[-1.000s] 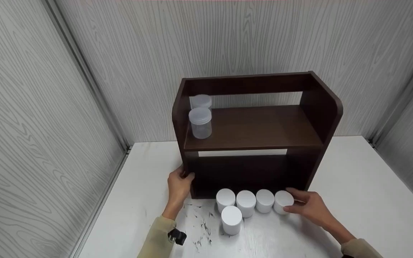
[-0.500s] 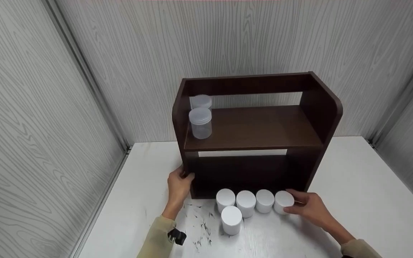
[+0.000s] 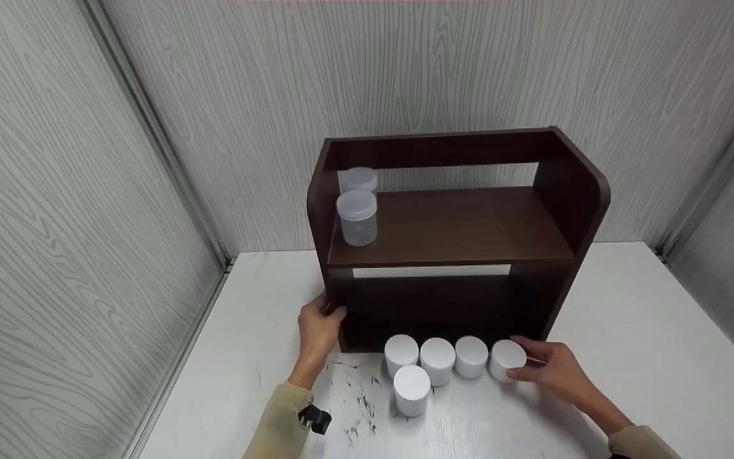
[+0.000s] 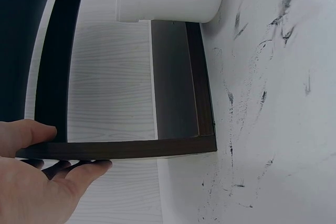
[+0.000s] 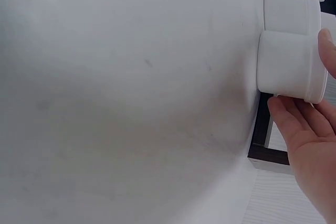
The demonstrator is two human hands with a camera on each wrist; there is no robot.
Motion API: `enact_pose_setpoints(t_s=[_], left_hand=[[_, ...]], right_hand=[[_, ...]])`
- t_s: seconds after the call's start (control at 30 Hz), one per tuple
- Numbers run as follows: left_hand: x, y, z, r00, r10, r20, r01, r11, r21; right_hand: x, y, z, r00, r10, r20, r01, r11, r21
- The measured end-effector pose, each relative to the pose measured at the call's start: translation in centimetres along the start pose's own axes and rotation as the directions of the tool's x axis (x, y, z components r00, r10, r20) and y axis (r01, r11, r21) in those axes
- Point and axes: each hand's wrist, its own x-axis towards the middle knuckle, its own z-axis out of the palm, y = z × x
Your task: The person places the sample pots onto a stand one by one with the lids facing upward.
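A dark brown two-tier wooden shelf (image 3: 462, 223) stands on the white table. My left hand (image 3: 317, 328) grips the front edge of its left side panel (image 4: 131, 149), thumb on the inner face and fingers outside. In front of the shelf's base, several white lidded jars stand upright in a row. My right hand (image 3: 552, 370) holds the rightmost white jar (image 3: 506, 358), thumb at the front and fingers behind and beside it. A narrow gap separates that jar from its neighbouring jar (image 3: 471, 357). One more white jar (image 3: 411, 392) stands in front of the row.
Two clear lidded jars, a front one (image 3: 359, 220) and a rear one (image 3: 359, 178), stand at the left end of the upper shelf. Dark scuff marks (image 3: 362, 401) cover part of the table. Grey wood-grain walls (image 3: 265, 127) enclose the back and sides.
My right hand and the rightmost white jar have shifted slightly right, widening the gap to the jar beside it. My left hand stays on the shelf panel.
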Motion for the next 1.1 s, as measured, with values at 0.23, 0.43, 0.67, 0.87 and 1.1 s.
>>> enact_pose_setpoints(t_s=[0.23,0.43,0.67,0.87,1.1], left_hand=[[0.07,-0.16,0.07,1.0,0.015,-0.002,-0.015,1.0,0.007],[0.0,-0.16,0.06,1.0,0.02,-0.004,-0.02,1.0,-0.002],[-0.02,-0.06,0.1,1.0,-0.002,0.009,0.002,1.0,-0.002],[-0.01,0.04,0.1,1.0,-0.007,0.001,0.007,1.0,0.005],[-0.02,0.12,0.09,1.0,-0.015,0.003,0.015,1.0,0.006]], right_hand=[[0.01,0.24,0.05,1.0,-0.005,0.008,0.005,0.999,0.037],[-0.05,0.36,-0.04,1.0,0.01,0.015,-0.01,0.999,0.036],[-0.04,0.34,-0.14,0.999,0.051,0.009,-0.051,0.998,-0.031],[-0.07,0.54,-0.09,0.997,0.07,0.008,-0.07,0.997,0.012],[-0.1,0.14,-0.18,0.997,0.073,-0.007,-0.073,0.996,0.051]])
